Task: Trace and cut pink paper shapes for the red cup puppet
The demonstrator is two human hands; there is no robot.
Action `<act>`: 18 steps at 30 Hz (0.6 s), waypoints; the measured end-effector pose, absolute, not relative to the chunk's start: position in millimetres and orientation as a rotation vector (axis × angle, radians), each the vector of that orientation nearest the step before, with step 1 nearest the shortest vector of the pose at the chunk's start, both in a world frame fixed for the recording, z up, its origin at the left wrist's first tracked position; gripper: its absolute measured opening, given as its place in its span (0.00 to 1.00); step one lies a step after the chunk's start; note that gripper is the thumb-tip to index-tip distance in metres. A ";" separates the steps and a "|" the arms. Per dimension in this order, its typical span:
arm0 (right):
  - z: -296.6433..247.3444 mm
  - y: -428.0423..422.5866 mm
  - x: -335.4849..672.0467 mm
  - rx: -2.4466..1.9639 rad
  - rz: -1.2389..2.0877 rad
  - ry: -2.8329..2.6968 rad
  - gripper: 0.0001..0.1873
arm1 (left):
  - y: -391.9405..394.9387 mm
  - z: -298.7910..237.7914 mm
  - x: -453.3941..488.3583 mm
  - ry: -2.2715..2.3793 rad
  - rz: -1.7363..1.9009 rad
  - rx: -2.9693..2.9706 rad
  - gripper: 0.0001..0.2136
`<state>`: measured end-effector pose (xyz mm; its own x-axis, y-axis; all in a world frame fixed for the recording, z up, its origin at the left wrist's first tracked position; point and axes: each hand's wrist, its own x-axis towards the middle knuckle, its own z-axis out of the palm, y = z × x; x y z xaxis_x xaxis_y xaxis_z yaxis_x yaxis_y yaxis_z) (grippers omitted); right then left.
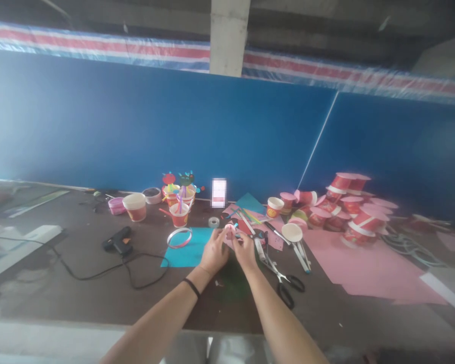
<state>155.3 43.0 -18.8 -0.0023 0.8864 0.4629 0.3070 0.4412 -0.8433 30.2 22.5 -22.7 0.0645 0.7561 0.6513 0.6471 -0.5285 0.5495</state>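
Near the middle of the table, my left hand (215,250) and my right hand (244,247) come together, fingers closed. Between their fingertips is a small round pink-and-white piece (230,230) with a bit of light blue at its upper edge; its exact kind is too small to make out. A sheet of bright blue paper (189,255) lies beside and partly under my left hand, with a pink-and-white ring (169,238) on it. Right of my right hand lie black-handled scissors (284,283). A roll of tape (214,222) sits just beyond my fingers.
At left lies a black glue gun (118,241) with its cord looping across the table. Paper cups (135,208) and decorated cups (180,216) stand behind. Right are large pink sheets (364,268) and a pile of red cups (364,225). A blue wall (136,121) rises behind.
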 end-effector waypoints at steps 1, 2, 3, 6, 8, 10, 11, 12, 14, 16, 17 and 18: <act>-19.4 43.8 156.2 -1.087 0.642 -1.551 0.12 | 24.2 -23.5 28.4 1.463 1.522 2.127 0.28; -19.7 44.5 157.1 -1.090 0.645 -1.545 0.12 | 26.3 -24.4 26.2 1.456 1.567 2.014 0.28; -19.8 45.0 157.8 -1.091 0.649 -1.541 0.11 | 28.6 -25.2 23.9 1.441 1.592 1.888 0.27; -18.8 45.4 159.4 -1.083 0.660 -1.546 0.10 | 34.6 -26.4 17.9 1.370 1.573 1.601 0.23; -17.9 44.6 159.5 -1.074 0.670 -1.563 0.09 | 36.6 -25.8 15.5 1.343 1.563 1.540 0.19; -17.1 43.2 158.9 -1.067 0.684 -1.587 0.09 | 37.0 -24.5 14.5 1.323 1.567 1.524 0.17; -16.8 42.3 158.4 -1.064 0.691 -1.598 0.09 | 36.9 -23.8 14.3 1.312 1.569 1.517 0.16; -16.5 41.4 157.8 -1.061 0.697 -1.608 0.08 | 36.8 -23.1 14.2 1.303 1.573 1.514 0.15; -16.1 39.8 156.6 -1.053 0.702 -1.622 0.08 | 36.7 -22.1 13.9 1.291 1.582 1.513 0.13; -16.1 39.2 156.1 -1.051 0.700 -1.617 0.08 | 37.1 -21.9 13.5 1.291 1.592 1.514 0.10; -16.3 39.4 156.1 -1.055 0.698 -1.606 0.08 | 37.4 -22.1 13.2 1.296 1.596 1.514 0.09; -16.7 39.9 156.4 -1.060 0.698 -1.590 0.08 | 37.8 -22.6 12.9 1.304 1.598 1.515 0.08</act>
